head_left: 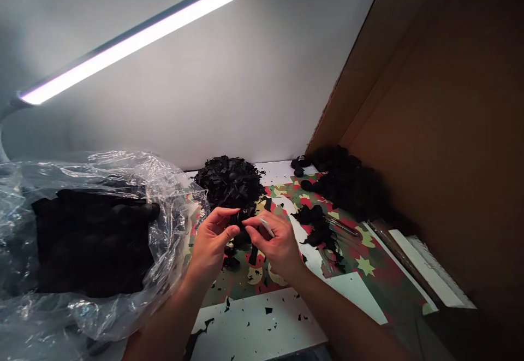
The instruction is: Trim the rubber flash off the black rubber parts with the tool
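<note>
Between the thumb and fingers of my left hand (pixel 210 241) is a small round black part (pixel 237 218) with a ribbed edge, which looks like rubber. My right hand (pixel 276 243) is closed beside it, thumb and forefinger pinched at the part's right side. A slim pale tool (pixel 267 226) sticks out from between the right fingers; its working end is hidden. Under and behind the hands lie dark scraps on a camouflage-patterned mat (pixel 366 265). A heap of black trimmings (pixel 230 182) rises just beyond my hands.
At left, a clear plastic bag (pixel 167 230) holds a mass of black parts (pixel 94 246). More black pieces (pixel 352 186) are piled at right against a cardboard wall (pixel 442 131). Metal tweezers (pixel 344 225) lie near black scraps (pixel 315 224). A lit tube lamp (pixel 135 41) hangs above.
</note>
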Tool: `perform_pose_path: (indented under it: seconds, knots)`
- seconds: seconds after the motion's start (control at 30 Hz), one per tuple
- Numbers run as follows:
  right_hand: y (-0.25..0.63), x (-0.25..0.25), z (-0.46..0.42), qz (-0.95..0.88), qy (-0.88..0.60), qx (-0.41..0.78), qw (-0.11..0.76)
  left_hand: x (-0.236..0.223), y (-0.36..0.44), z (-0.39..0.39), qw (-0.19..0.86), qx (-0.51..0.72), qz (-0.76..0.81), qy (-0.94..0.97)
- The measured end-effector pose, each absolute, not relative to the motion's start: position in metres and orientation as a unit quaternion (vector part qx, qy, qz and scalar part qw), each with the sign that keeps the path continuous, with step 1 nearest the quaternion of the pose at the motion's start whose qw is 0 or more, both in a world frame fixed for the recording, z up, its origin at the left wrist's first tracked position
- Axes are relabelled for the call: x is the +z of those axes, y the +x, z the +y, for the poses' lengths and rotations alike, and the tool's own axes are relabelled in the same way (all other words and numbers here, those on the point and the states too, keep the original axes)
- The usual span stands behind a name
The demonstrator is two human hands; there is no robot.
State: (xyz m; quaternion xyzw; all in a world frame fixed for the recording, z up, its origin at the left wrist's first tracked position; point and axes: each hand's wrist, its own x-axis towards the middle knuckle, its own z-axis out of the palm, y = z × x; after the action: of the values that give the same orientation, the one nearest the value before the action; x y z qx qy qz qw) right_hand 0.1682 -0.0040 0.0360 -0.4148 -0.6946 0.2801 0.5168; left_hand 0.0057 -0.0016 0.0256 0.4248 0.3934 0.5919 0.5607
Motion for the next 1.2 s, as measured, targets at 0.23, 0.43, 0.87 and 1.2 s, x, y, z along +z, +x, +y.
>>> perform_pose_path:
  seconds: [0.23,0.43,0.87,1.2]
  knots:
    - [0.170,0.034,-0.004,-0.713,-0.410,0.259,0.507,0.025,0.007,-0.004,0.509,0.580,0.425,0.473]
    - [0.168,0.034,-0.004,-0.721,-0.422,0.225,0.501,0.027,0.010,-0.006,0.460,0.581,0.427,0.518]
    - [0.192,0.024,0.016,-0.573,-0.476,0.425,0.515,0.022,0.004,-0.004,0.538,0.558,0.402,0.488]
    - [0.178,0.030,0.006,-0.563,-0.416,0.530,0.478,0.032,0.011,-0.012,0.461,0.582,0.454,0.493]
